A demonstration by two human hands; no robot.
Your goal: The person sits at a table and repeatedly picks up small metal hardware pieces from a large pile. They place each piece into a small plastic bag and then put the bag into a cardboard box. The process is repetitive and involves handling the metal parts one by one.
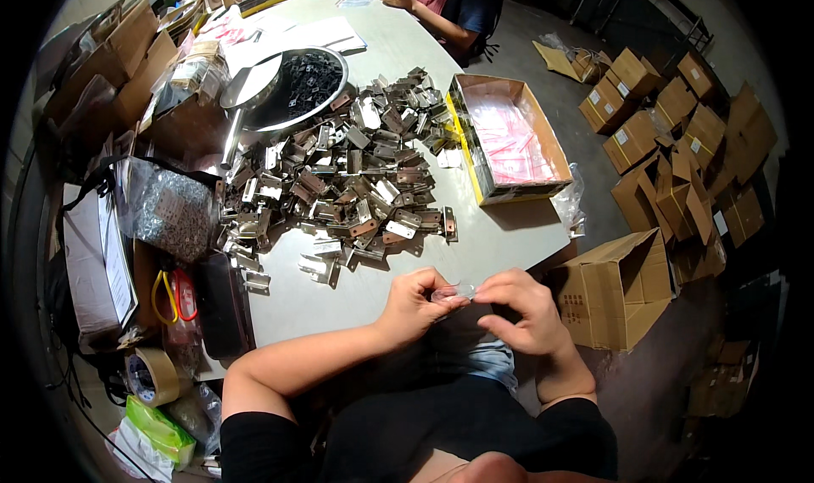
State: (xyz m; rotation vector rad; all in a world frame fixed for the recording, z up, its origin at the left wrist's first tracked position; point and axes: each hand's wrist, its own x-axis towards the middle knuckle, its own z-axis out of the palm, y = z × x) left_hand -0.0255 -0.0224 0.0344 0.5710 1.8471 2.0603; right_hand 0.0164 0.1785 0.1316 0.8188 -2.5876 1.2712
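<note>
Tabletop (505, 239) bowl (341, 86) holds black pieces (309, 80); left hand (413, 307) pinches clear plastic (452, 292), right hand (529, 312) gapes.

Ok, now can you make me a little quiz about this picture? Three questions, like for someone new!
1. True or false: the round bowl has small black pieces in it.

2. Pick one. What stands to the right of the metal pile on the table?
A) the tape roll
B) the open box
C) the green packet

3. What is the left hand pinching, with the right hand close beside it?

Key: 1. True. 2. B. 3. A small clear piece, probably plastic.
</note>
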